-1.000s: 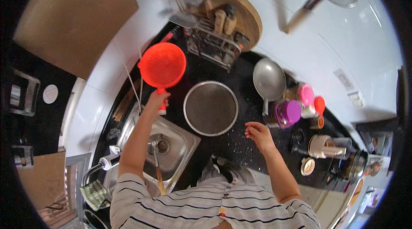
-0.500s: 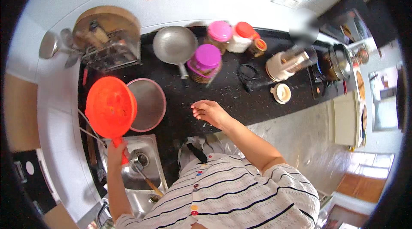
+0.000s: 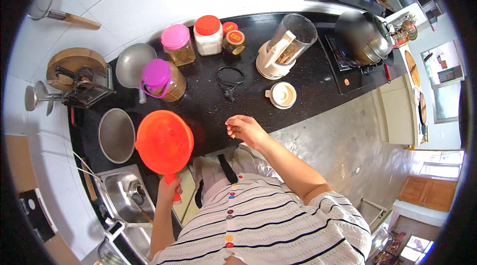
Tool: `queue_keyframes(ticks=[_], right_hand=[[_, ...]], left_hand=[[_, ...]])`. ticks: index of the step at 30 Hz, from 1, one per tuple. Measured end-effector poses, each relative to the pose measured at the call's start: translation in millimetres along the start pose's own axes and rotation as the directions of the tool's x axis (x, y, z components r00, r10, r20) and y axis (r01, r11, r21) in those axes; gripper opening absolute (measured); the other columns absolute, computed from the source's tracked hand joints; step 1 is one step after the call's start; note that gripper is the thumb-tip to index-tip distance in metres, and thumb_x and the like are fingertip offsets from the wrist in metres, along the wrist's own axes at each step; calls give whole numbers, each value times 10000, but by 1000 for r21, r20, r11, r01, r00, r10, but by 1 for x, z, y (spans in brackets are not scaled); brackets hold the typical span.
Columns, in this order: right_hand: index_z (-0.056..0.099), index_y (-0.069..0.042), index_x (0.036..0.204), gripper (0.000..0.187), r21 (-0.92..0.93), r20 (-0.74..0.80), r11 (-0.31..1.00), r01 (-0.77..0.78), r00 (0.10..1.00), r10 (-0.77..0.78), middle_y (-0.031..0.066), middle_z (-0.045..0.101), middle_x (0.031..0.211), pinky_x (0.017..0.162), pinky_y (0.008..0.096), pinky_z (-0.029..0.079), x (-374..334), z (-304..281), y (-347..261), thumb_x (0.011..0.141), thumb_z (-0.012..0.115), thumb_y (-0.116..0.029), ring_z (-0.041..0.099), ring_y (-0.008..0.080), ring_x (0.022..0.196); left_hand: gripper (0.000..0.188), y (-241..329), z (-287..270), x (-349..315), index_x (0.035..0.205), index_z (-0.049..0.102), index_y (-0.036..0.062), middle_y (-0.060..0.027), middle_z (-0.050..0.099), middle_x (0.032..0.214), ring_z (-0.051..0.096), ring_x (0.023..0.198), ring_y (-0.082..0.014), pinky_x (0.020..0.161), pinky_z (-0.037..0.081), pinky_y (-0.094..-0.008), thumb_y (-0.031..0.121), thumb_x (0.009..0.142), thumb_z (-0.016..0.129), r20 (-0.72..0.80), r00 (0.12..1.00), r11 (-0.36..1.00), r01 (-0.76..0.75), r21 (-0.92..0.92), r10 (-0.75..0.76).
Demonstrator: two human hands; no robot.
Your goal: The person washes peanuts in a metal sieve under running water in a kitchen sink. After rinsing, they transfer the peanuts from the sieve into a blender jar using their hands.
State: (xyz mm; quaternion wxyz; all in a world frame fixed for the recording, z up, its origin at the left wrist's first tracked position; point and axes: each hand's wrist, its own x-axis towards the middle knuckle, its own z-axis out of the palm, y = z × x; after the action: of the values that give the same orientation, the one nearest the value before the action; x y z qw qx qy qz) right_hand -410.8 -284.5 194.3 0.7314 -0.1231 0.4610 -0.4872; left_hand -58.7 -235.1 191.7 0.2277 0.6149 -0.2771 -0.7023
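My left hand (image 3: pixel 170 190) is wrapped round the handle of a red plastic dipper (image 3: pixel 164 141), a round bowl with a straight handle. It is held over the counter's front edge, to the right of a grey metal basin (image 3: pixel 117 136). Whether anything lies in the dipper is hard to make out. My right hand (image 3: pixel 246 130) hovers near the counter's front edge, fingers loosely bent and holding nothing. Beyond it lie a coiled black cord (image 3: pixel 230 78) and a cream-coloured round lid (image 3: pixel 283 95). A blender (image 3: pixel 279 56) with brownish bits in its clear jug stands behind the lid.
At the left front is a steel sink (image 3: pixel 112 185). Along the back stand a metal pan (image 3: pixel 134 66), a purple-lidded jar (image 3: pixel 171 83), a pink-lidded jar (image 3: pixel 179 54) and a red-lidded jar (image 3: pixel 208 41). A steel pot (image 3: pixel 372 49) sits on the stove at the right.
My left hand has carried the dipper rightward, away from the sink and basin. The view has shifted right, bringing the blender and stove nearer the middle. My right hand stays free.
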Motion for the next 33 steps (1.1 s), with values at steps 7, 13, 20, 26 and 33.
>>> queue_keyframes(ticks=[7, 13, 20, 26, 33], right_hand=[[576, 5, 927, 158, 7, -115, 999, 40, 993, -39, 67, 578, 783, 632, 253, 462, -27, -76, -29, 878, 548, -143, 567, 151, 704], [576, -4, 920, 181, 35, -233, 993, 109, 967, -98, 61, 576, 784, 647, 269, 463, -32, -113, -39, 873, 564, -178, 562, 148, 705], [575, -11, 916, 167, -12, -378, 983, 181, 910, -173, 49, 572, 777, 645, 267, 461, -34, -113, -61, 881, 552, -173, 559, 139, 696], [573, -6, 915, 163, 0, -385, 953, 302, 880, -278, 48, 571, 744, 641, 255, 460, -23, -102, -88, 879, 557, -165, 562, 139, 665], [566, -8, 895, 109, -92, -616, 714, 694, 524, -588, 13, 520, 673, 544, 223, 393, 1, -169, -134, 883, 524, -107, 486, 96, 595]], left_hand=[[152, -29, 79, 35, 880, 477, 42, -28, 480, 591, 459, 464, -120, 452, 405, -274, 41, 794, 602, -19, 999, 993, -28, 114, 30], [163, -29, 96, 65, 901, 479, 47, -29, 483, 601, 471, 474, -122, 450, 412, -276, 46, 799, 605, 67, 997, 996, -54, 77, 49], [178, -28, 88, 105, 934, 483, 50, -24, 483, 614, 470, 469, -120, 443, 420, -278, 44, 806, 606, 52, 998, 990, -44, 135, 37], [202, -24, 83, 123, 954, 497, 35, -27, 508, 658, 501, 515, -137, 487, 443, -283, 79, 811, 632, 95, 990, 958, -127, 259, 106], [416, 54, 116, 78, 1167, 503, 20, -147, 519, 1101, 515, 1018, -273, 880, 413, -366, 183, 815, 653, -73, 735, 392, -273, 878, 674]])
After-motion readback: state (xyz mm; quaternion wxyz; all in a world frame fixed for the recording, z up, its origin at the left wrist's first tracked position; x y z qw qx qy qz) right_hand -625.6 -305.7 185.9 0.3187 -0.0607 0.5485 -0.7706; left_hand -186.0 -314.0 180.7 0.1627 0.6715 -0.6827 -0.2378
